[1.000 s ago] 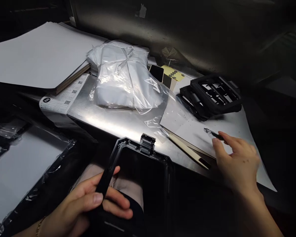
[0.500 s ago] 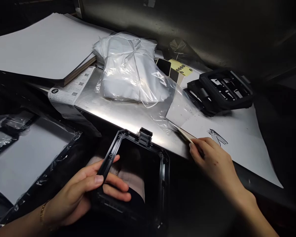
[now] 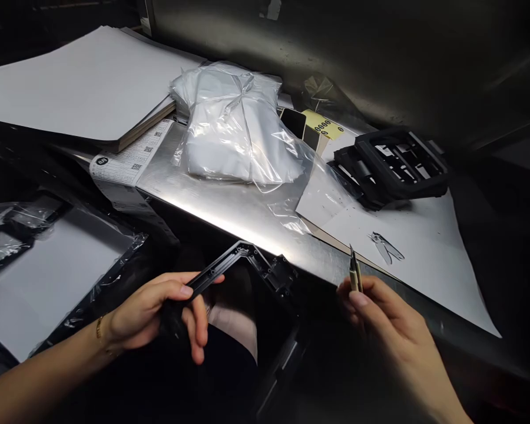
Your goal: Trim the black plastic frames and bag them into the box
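My left hand [image 3: 154, 309] grips one side bar of a black plastic frame [image 3: 241, 253], thumb on top and fingers curled beneath. The frame is held tilted in front of the table edge; its block-like hinge part [image 3: 282, 274] points up and right, and its lower portion fades into the dark. In my right hand [image 3: 386, 321], pinched between thumb and fingers, is a slim tan-handled craft knife [image 3: 355, 275] with its dark pointed tip upward, apart from the frame. Nail clippers [image 3: 386, 247] lie on white paper [image 3: 441, 268] beyond that hand.
Stacked black plastic parts [image 3: 393, 168] rest at the back right. A clear-bagged white bundle [image 3: 238, 129] sits mid-table. Large white sheets [image 3: 83, 88] are piled left, above a printed label strip [image 3: 128, 165]. Lower left is a plastic-lined container [image 3: 110, 277]. A metal wall [image 3: 335, 53] stands behind.
The black frame has been turned and tilted, its hinge part swinging right and down. My right hand has lowered slightly, and the knife's tip has swung from pointing left to pointing up.
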A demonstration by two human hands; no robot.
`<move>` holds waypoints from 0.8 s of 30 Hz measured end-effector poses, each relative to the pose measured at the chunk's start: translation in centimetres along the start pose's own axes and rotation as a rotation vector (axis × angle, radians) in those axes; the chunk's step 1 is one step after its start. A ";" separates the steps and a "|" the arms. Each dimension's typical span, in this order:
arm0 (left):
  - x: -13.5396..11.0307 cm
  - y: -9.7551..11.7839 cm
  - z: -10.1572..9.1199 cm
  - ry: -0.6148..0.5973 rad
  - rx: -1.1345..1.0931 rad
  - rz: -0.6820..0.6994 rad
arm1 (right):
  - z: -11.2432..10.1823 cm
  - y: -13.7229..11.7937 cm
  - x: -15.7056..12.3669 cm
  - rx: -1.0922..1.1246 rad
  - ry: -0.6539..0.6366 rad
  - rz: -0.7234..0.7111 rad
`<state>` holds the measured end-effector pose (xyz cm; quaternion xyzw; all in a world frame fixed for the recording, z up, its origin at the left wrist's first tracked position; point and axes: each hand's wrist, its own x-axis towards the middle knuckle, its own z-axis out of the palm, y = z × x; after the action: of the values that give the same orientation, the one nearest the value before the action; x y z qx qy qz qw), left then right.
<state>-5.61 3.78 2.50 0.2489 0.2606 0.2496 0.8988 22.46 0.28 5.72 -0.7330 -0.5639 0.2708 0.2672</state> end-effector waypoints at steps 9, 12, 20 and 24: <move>0.3 0.3 -0.4 -0.132 0.002 -0.037 | 2.1 -1.8 1.0 0.142 -0.202 0.078; 0.5 0.6 -0.4 -0.123 0.023 -0.044 | 2.3 -2.5 0.7 0.249 -0.247 0.158; 0.6 1.8 0.3 0.171 0.158 0.145 | 4.8 -2.0 -1.6 0.593 -0.188 0.384; 0.1 1.9 0.9 0.241 0.299 0.055 | 5.2 -1.0 -4.1 0.616 -0.219 0.431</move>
<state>-5.62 5.02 4.20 0.3552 0.3935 0.2603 0.8070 17.24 -2.98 3.09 -0.6868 -0.3146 0.5539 0.3501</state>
